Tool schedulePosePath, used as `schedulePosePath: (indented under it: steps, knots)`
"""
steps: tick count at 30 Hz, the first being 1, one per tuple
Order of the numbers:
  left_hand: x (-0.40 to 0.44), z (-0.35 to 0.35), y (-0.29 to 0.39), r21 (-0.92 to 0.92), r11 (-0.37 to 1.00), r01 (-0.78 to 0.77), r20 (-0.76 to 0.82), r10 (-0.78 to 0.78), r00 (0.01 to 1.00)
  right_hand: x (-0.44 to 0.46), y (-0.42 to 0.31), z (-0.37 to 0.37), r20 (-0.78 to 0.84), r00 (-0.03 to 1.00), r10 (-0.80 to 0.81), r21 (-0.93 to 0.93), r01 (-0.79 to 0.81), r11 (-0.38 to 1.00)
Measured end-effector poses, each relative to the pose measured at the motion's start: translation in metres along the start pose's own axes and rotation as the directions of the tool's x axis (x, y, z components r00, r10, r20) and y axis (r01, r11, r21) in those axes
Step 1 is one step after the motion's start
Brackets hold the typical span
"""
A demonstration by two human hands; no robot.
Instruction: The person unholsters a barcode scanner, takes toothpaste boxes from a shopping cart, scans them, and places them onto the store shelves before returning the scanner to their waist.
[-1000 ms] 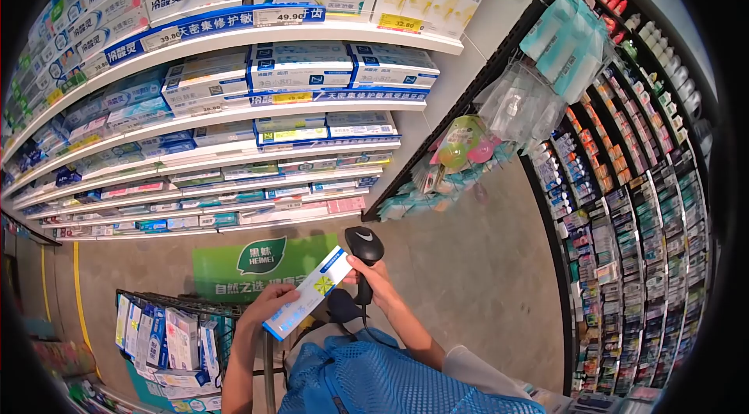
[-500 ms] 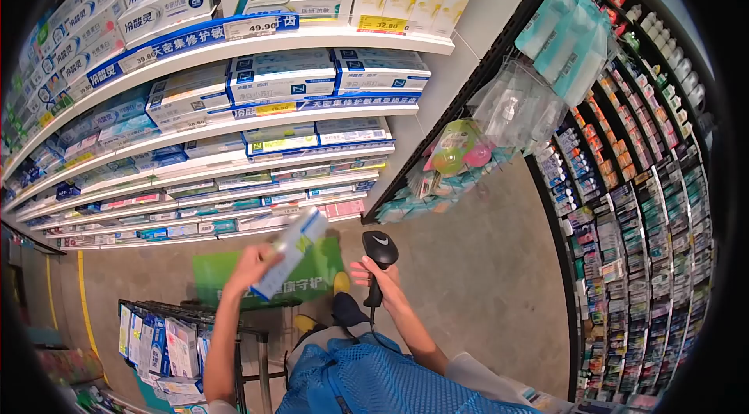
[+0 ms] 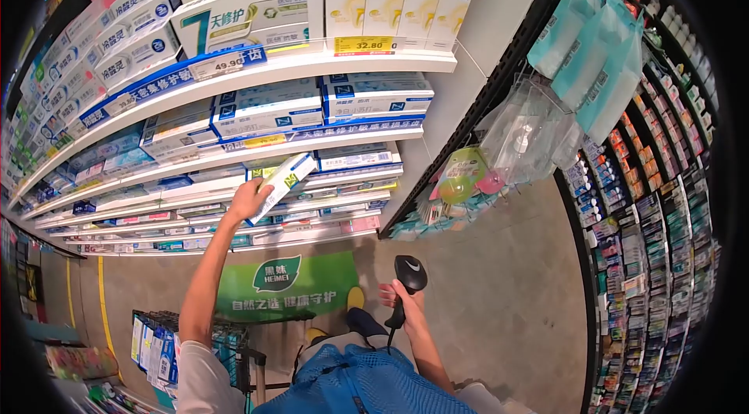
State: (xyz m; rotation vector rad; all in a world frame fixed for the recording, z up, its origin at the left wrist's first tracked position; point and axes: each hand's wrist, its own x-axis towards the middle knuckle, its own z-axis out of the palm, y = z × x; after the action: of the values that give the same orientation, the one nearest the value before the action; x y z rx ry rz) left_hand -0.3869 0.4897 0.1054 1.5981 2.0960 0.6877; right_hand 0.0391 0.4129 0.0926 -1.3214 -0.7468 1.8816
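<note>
My left hand grips a white toothpaste box with blue ends and a yellow-green patch. It holds the box tilted in front of the third shelf, where similar boxes lie; whether they touch is hard to tell. Lower down, my right hand is wrapped round the handle of a black barcode scanner, its head up and its cable hanging towards my blue mesh vest. Some fingers of that hand stick out to the left of the handle.
Stacked toothpaste cartons fill the upper shelves behind price strips. A wire basket cart with more boxes stands at my lower left. A green floor mat lies by my feet. Hanging bags jut out on the right.
My left hand has carried the toothpaste box up and forward from above the mat to the shelf front. The scanner stays in my right hand, and the view has shifted slightly.
</note>
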Motion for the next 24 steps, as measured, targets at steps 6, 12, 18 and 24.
schedulePosePath:
  steps: [6,12,18,24]
  knots:
    - [0.003,0.007,-0.007,-0.563,0.686,0.46,0.529,-0.129,0.839,0.012,-0.015,-0.007,0.022,1.0,-0.008,-0.106,0.01,0.994]
    - [-0.018,0.009,0.009,-0.501,0.627,0.596,0.726,-0.07,0.684,0.005,-0.047,0.048,0.398,0.858,-0.325,-0.394,0.479,0.784]
    - [-0.037,0.011,0.006,-0.503,0.636,0.585,0.746,-0.022,0.665,0.015,-0.054,0.085,0.505,0.809,-0.301,-0.422,0.535,0.732]
    - [-0.055,-0.005,0.028,-0.54,0.616,0.574,0.724,-0.007,0.69,0.02,-0.043,0.084,0.469,0.867,-0.169,-0.474,0.409,0.78]
